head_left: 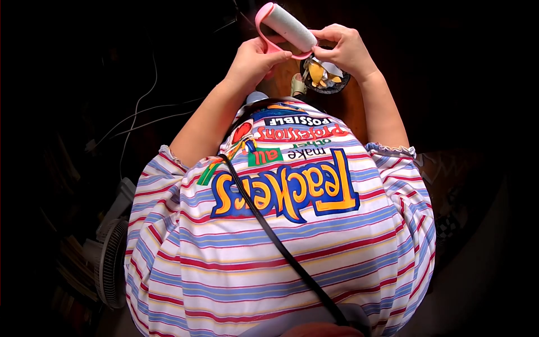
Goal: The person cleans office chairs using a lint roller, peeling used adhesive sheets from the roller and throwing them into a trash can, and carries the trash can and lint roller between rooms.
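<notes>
A lint roller with a pink plastic frame (261,21) and a white cylindrical roll (289,28) is raised in front of me at the top of the view. My left hand (255,59) grips the pink frame, thumb pressed along its lower part. At the roll's right end, my right hand (342,49) pinches with thumb and fingertips, touching the roll's edge near the frame. Whether a loose sheet edge lies between those fingertips is too small to tell.
Below my right hand stands a dark round bin (331,89) holding yellow and white scraps. A light green shoe (297,84) shows beside it. White cables (135,115) trail on the left, above a fan (114,264). A black strap (269,230) crosses my striped shirt.
</notes>
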Demonstrator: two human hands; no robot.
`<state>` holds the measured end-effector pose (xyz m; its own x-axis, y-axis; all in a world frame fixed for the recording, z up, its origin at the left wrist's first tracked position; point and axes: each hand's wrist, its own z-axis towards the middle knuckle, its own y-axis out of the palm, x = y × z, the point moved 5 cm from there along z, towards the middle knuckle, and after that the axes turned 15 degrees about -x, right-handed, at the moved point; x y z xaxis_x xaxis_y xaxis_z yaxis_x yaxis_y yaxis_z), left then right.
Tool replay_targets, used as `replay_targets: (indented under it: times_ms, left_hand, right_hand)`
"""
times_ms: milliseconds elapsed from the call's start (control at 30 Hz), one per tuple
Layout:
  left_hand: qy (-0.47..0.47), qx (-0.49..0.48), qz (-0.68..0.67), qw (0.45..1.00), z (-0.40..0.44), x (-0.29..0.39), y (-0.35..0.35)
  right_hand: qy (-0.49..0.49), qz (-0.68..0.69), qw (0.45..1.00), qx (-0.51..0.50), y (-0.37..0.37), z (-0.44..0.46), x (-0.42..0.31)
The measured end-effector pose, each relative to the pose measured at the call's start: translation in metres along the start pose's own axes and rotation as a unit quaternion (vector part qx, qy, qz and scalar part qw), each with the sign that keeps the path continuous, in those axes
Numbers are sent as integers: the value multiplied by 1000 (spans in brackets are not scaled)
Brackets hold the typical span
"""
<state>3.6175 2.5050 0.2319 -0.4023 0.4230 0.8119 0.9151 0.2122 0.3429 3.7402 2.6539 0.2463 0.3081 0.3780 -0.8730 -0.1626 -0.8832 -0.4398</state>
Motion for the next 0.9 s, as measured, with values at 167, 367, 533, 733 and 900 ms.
replay_targets:
  times_ms: [167, 367, 533, 733, 900]
  left_hand:
    - [-14, -1, 3, 1000, -1, -3, -1]
    - [-35, 11, 17, 999, -1, -8, -2]
    - [-44, 21, 25, 998, -1, -11, -2]
    - [-55, 20, 20, 998, -1, -16, -4]
    - [-43, 12, 23, 999, 1, -8, -3]
  right_hand:
    - [-10, -29, 1000, -3, 5, 1, 0]
    - [1, -44, 999, 3, 10, -1, 6]
    - [4, -44, 999, 8, 14, -2, 7]
    - [-31, -94, 995, 9, 16, -2, 8]
    - [-16, 55, 998, 16, 10, -8, 21]
